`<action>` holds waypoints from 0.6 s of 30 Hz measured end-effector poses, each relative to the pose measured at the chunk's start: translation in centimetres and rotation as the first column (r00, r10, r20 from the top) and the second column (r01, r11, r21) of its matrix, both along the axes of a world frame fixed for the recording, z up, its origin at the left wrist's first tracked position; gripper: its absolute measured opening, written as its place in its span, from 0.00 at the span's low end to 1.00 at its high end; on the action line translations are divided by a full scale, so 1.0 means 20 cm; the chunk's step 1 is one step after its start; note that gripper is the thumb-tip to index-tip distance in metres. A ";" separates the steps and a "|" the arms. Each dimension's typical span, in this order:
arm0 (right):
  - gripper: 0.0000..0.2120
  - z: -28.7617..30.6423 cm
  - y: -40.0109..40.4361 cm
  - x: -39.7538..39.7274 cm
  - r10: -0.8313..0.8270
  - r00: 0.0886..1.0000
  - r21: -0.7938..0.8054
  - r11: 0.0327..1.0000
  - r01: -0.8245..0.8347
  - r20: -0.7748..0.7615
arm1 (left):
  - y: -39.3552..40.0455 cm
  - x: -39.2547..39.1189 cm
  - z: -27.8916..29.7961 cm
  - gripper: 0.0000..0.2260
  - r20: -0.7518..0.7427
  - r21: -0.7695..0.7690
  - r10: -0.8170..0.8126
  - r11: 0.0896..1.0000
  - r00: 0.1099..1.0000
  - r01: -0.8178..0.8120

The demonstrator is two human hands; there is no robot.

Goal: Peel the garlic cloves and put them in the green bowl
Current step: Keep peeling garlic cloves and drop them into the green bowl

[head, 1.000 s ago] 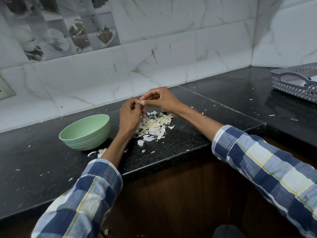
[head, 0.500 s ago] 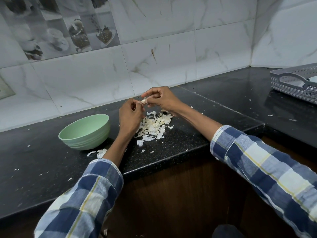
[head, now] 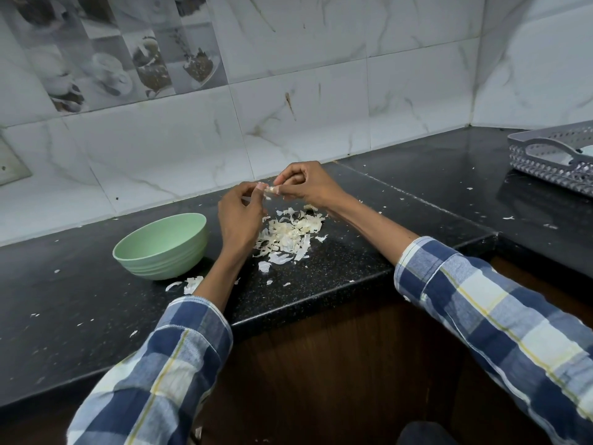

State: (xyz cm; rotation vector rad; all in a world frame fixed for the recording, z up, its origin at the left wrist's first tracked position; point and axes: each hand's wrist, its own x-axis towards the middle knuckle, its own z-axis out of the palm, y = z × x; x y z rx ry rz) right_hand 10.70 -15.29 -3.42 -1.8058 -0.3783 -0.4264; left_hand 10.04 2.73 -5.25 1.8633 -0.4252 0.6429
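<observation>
Garlic clove (head: pixel 269 189), small and pale, is pinched between the fingertips of both hands above the black granite countertop (head: pixel 369 264), its long axis running roughly left to right from one hand across to the other. The right hand (head: pixel 305 187) grips one end with thumb and curled fingers; the left hand (head: pixel 239 216) nips the other end, its fingers bent close around a shred of skin. How much skin remains on the clove is too small to tell.

Directly below the hands lies a heap of papery garlic peels (head: pixel 288 234), with stray flakes scattered across the counter. The green bowl (head: pixel 162 245) stands to the left of the heap, just beside the left forearm and nearer that hand than the right; its contents are hidden by the rim. Nothing stands between the clove and the bowl, so the drop looks likely to be a short carry leftward and down. A grey perforated basket (head: pixel 552 159) sits well apart at far right, against the marble-tiled wall (head: pixel 321 107).
</observation>
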 end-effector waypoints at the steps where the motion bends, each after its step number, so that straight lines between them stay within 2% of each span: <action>1: 0.11 0.00 0.00 0.00 -0.007 1.000 -0.005 1.000 0.007 0.004 | 0.00 -0.01 0.00 0.11 -0.010 0.006 -0.001 1.000 1.000 0.001; 4: 0.10 0.00 -0.01 0.01 -0.012 1.000 -0.010 1.000 0.012 0.018 | -0.01 -0.02 0.00 0.12 -0.020 0.025 -0.043 0.999 0.999 0.043; 9: 0.09 0.00 -0.01 0.02 -0.017 0.999 -0.038 0.999 0.018 0.033 | -0.01 -0.02 -0.01 0.07 0.001 0.072 -0.085 0.994 0.996 0.085; 12: 0.09 0.00 -0.01 0.02 0.001 1.000 -0.035 0.999 0.000 0.022 | 0.00 -0.01 -0.01 0.06 -0.016 0.041 -0.104 0.994 0.994 0.105; 15: 0.08 -0.01 -0.01 0.01 0.013 1.000 -0.026 1.000 -0.013 0.010 | 0.00 0.00 -0.02 0.06 -0.028 0.030 -0.094 0.995 0.995 0.095; 18: 0.11 -0.01 -0.01 0.01 0.023 1.000 -0.014 1.000 -0.023 -0.003 | -0.01 0.01 -0.02 0.06 -0.027 0.044 -0.078 0.996 0.997 0.080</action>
